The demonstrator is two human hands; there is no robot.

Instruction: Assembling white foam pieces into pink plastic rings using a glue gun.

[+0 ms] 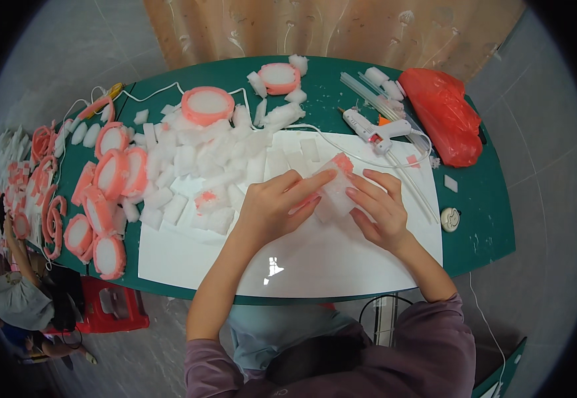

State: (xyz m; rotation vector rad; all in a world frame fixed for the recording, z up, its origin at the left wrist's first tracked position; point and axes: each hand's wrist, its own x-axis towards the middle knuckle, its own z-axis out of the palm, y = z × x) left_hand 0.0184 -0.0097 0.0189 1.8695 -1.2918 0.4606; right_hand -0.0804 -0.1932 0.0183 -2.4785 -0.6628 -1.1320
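Between my hands, above the white board (315, 275), is a white foam block (333, 198) with a rough pink patch at its upper end. My left hand (276, 202) pinches it from the left, fingers near the pink patch. On its right side, my right hand (382, 207) grips it with bent fingers. To the left lies a heap of white foam pieces (195, 156), one (207, 199) with pink on it. Beyond my right hand rests a white glue gun (371, 129), its cable looping over the board.
Pink-rimmed white foam discs (109, 172) crowd the left of the green table (487, 219). A red plastic bag (442, 113) and clear glue sticks (368, 93) lie at the far right. A small round cream object (450, 219) sits nearer. Another person (26, 298) is at the lower left.
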